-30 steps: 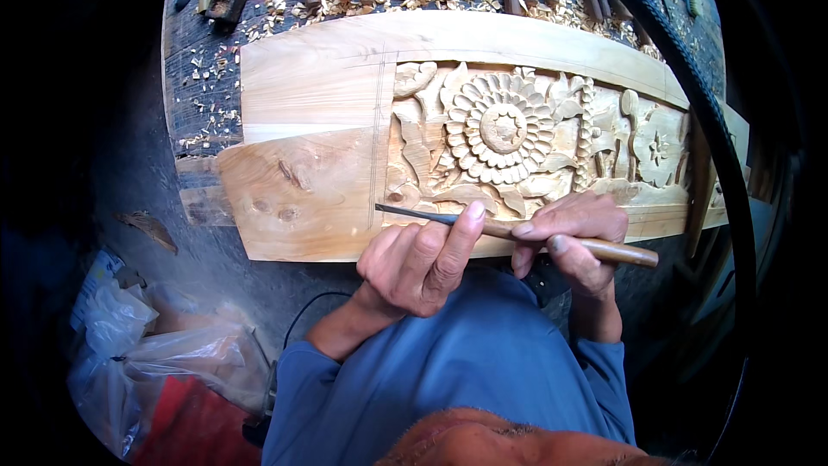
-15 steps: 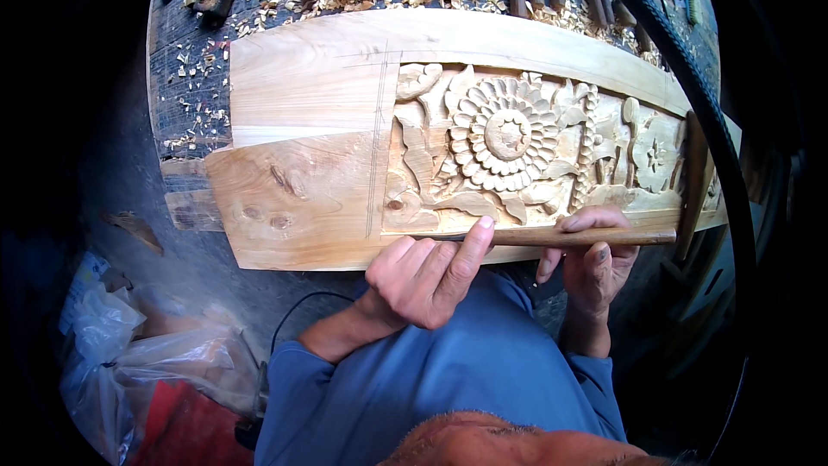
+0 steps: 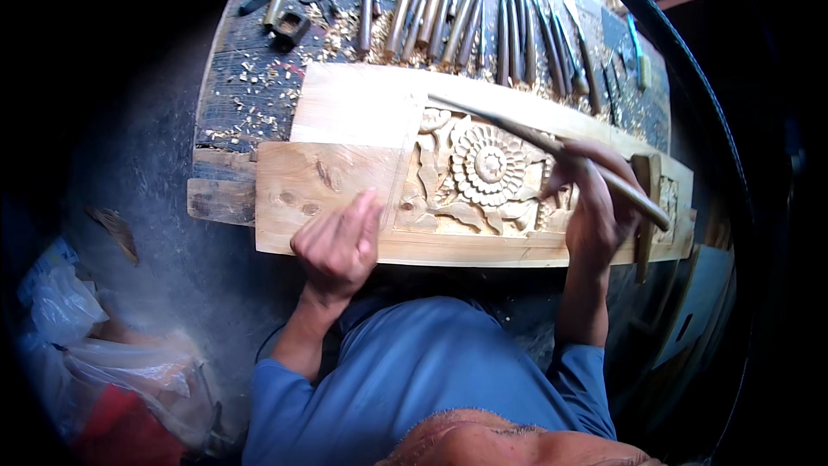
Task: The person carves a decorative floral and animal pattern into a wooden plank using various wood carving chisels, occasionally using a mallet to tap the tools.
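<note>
A long wood-carving chisel (image 3: pixel 524 130) with a round wooden handle is in my right hand (image 3: pixel 597 198), slanting over the panel with its blade end to the upper left. Beneath it lies a pale wooden panel (image 3: pixel 345 155), carved in relief with a large many-petalled flower (image 3: pixel 490 166), leaves and stems. Part of the carving is hidden behind my right hand and the chisel. My left hand (image 3: pixel 338 246) hovers at the plain left part of the panel, its fingers curled together and slightly blurred, with nothing visible in them.
Several more chisels (image 3: pixel 457 17) lie in a row among wood shavings along the bench's far side. A wooden bar-shaped piece (image 3: pixel 643 237) rests across the panel's right part. A black block (image 3: pixel 290 30), a brush (image 3: pixel 643 72), a dark cable (image 3: pixel 690 60) and plastic bags (image 3: pixel 73 311) are around.
My hands have come apart. The right hand has lifted the chisel up over the panel, while the left has let go and moved left. The view now takes in more of the bench.
</note>
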{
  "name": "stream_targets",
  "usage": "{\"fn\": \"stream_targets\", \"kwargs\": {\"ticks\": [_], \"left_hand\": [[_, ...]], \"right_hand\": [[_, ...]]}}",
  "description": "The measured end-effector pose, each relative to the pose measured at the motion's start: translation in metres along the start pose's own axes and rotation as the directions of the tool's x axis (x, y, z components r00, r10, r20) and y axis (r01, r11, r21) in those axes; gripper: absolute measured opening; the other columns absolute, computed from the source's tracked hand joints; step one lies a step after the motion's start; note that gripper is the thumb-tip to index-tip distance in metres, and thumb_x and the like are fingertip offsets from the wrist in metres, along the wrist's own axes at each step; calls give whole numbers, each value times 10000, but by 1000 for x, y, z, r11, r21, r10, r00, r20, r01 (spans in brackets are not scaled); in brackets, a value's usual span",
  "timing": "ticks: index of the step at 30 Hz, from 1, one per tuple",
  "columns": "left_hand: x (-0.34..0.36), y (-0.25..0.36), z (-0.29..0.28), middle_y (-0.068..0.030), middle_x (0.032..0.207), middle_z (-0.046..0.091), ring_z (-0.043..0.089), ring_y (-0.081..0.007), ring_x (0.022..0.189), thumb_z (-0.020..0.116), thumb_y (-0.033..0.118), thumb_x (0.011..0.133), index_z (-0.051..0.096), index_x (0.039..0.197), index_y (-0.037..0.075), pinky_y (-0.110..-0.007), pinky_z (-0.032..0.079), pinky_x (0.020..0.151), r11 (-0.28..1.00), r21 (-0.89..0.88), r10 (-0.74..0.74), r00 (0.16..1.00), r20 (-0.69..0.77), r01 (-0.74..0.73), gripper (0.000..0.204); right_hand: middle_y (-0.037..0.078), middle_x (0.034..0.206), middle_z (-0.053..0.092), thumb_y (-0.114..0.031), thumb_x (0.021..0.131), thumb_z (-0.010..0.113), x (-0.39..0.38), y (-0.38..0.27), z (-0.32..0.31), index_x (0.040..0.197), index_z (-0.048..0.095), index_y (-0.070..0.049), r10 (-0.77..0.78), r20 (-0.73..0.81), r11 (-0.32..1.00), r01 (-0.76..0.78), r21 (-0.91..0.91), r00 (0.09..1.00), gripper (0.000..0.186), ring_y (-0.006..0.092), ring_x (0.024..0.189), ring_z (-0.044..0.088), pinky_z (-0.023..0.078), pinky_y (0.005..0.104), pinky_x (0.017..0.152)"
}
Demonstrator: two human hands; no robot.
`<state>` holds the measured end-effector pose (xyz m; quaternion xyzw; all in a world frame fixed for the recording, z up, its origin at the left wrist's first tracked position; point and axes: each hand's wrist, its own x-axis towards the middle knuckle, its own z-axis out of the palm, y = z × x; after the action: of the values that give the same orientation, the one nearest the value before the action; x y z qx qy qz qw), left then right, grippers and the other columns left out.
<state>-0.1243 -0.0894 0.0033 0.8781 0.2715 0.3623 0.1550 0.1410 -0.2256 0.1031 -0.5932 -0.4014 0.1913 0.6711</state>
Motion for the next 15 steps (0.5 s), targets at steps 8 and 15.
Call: {"fn": "stream_targets", "kwargs": {"ticks": [8,15], "left_hand": [[-3,1,1,-129,828,778,744,-328,673,834,56,913,790,1042,48,-401,567,600,966,-195,-179,983,-38,168,137],[-4,0,6,-120,804,762,727,-332,660,839,66,901,791,1039,63,-410,557,600,978,-169,-133,988,-77,118,146]], "right_hand": [[131,1084,845,-211,1060,749,139,56,128,1236,811,-67,-190,402,913,311,-263,896,235,208,903,834,684,298,761],[52,907,853,-361,1108,655,200,112,200,1261,823,-111,-23,544,715,393,-577,839,338,159,835,824,664,343,776]]}}
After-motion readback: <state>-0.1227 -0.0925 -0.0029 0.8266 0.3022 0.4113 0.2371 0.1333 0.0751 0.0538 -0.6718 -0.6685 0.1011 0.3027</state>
